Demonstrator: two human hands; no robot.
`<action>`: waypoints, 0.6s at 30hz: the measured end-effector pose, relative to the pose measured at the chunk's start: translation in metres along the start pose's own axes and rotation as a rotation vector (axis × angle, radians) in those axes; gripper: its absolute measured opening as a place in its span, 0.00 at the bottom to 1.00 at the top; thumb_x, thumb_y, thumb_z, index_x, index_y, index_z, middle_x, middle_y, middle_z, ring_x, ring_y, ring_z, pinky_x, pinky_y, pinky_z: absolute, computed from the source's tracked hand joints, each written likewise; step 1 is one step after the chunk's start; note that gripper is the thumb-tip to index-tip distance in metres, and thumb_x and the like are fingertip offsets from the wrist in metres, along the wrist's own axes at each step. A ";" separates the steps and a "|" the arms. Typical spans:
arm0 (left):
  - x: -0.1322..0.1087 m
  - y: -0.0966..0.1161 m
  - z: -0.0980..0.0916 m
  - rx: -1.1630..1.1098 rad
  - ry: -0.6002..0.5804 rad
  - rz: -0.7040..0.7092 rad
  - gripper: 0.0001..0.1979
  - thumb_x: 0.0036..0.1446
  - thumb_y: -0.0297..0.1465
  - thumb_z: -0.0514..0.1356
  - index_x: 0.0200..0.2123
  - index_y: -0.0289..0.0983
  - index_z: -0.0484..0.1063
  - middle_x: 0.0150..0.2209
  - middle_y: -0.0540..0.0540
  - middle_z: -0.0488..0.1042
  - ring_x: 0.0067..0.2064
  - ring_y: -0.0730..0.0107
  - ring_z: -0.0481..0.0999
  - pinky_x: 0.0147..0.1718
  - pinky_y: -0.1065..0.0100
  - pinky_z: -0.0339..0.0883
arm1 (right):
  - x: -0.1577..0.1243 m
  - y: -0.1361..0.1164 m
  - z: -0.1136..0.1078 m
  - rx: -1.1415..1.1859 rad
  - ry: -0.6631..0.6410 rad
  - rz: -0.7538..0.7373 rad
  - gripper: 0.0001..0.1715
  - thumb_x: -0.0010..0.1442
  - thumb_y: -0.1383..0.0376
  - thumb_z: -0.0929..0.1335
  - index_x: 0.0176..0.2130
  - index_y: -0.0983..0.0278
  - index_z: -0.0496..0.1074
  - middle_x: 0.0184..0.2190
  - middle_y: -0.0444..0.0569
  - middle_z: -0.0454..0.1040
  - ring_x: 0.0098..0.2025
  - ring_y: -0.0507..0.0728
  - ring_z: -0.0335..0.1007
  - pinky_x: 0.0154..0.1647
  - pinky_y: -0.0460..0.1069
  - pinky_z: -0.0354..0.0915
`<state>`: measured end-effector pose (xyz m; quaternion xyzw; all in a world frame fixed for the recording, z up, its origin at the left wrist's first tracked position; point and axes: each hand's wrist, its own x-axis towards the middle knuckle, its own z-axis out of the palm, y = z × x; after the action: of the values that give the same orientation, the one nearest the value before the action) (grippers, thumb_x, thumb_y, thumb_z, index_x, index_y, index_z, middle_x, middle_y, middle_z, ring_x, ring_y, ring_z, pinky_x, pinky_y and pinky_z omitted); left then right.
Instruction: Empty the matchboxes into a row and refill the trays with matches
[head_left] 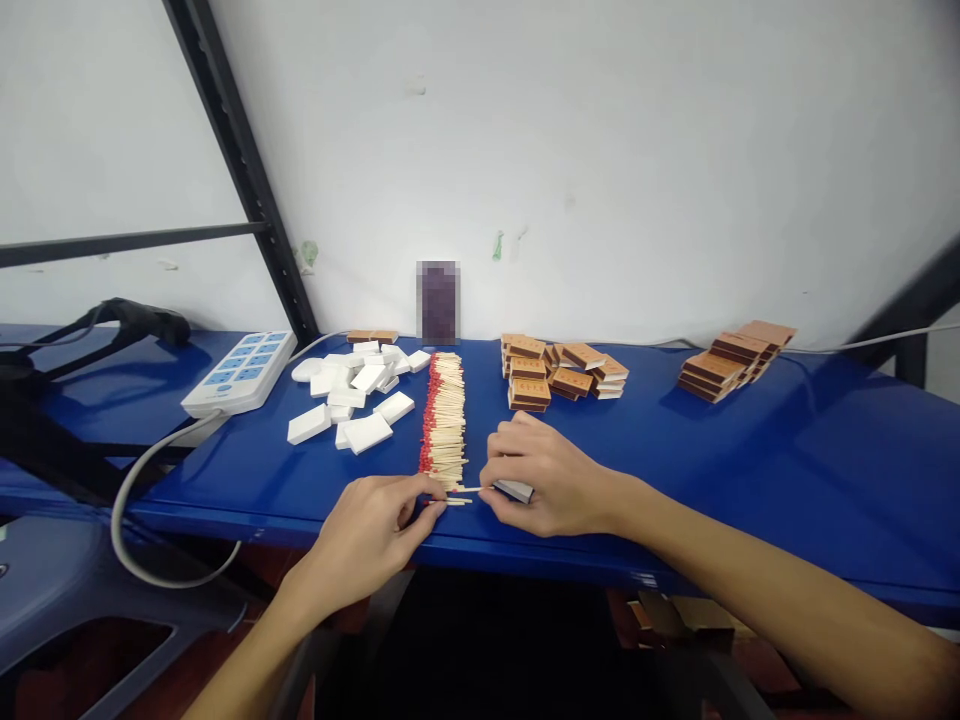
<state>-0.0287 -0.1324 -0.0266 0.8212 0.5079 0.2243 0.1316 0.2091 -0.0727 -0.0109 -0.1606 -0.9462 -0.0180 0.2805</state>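
A long row of red-tipped matches point(444, 418) lies on the blue table point(735, 450). My left hand point(373, 533) pinches the red-tipped ends of a few matches point(453, 497) at the near end of the row. My right hand point(540, 478) grips a small white box tray point(516, 490) and touches the other ends of those matches. Both hands sit close to the table's front edge.
Loose white box trays point(352, 395) lie left of the matches. Brown matchbox sleeves are heaped at centre right point(559, 372) and far right point(731, 362). A white power strip point(241, 372) with its cable and a black tool point(112, 325) are at the left.
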 end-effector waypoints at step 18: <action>0.004 0.012 -0.004 0.018 -0.037 0.036 0.10 0.67 0.34 0.55 0.36 0.41 0.75 0.33 0.53 0.76 0.32 0.72 0.71 0.32 0.69 0.58 | -0.015 0.048 -0.008 0.109 -0.147 0.195 0.08 0.64 0.69 0.66 0.37 0.64 0.76 0.42 0.53 0.71 0.42 0.56 0.69 0.44 0.52 0.66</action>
<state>-0.0198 -0.1340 -0.0165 0.8355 0.4923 0.2068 0.1298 0.2402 -0.0325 -0.0154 -0.2373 -0.9436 0.0724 0.2191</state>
